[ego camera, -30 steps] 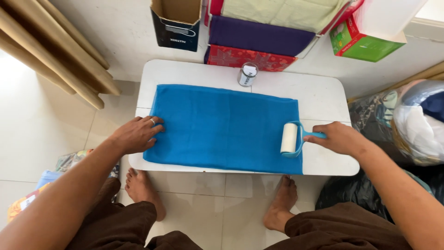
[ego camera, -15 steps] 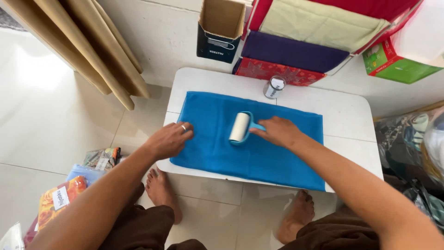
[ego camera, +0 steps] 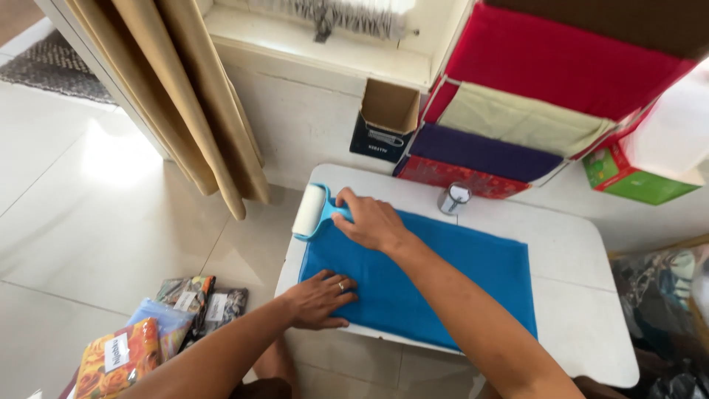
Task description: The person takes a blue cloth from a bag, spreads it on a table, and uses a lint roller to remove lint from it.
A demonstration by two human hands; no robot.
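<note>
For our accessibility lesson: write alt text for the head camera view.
A right hand holds a lint roller at the far left corner of a blue cloth on a white table, while the left hand presses the cloth's near edge flat.

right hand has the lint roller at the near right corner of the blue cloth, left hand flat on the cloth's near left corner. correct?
Not quite. The head view shows the right hand holding the lint roller at the far left corner of the blue cloth, not the near right. The left hand does lie flat on the cloth's near left corner.
</note>
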